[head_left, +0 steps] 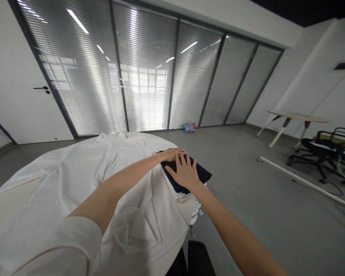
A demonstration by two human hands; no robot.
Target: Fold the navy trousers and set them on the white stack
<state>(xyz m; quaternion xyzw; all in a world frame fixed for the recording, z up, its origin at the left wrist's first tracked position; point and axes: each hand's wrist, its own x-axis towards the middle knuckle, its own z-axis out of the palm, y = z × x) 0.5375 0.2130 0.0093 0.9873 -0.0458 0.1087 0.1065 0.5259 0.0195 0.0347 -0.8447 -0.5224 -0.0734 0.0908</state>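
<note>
Resting on a folded dark cloth (202, 173), the right hand (186, 174) lies palm down with its fingers spread wide. The left hand (171, 154) is laid along the far edge of the same cloth, its fingers extended and partly hidden behind the right. Neither hand appears to grasp anything; contact is by flat palm and fingers.

The dark cloth sits on top of folded white cloth (183, 197), near the right-hand edge of a round table (14, 197). A large white garment (80, 165), loosely spread and creased, covers much of the remaining top. Below the table edge, beside the stack, hangs some white material (195, 212) (its exact nature cannot be determined).

Assessment: the step in hand is judged to be smoothing and squaring the fold. Good practice would be even, light pressure from the middle outward, with one palm anchoring while the other works. Pressure should go straight down, since a sideways push could slide the layers toward the nearby edge. Corners should be checked for alignment with the white cloth beneath.
</note>
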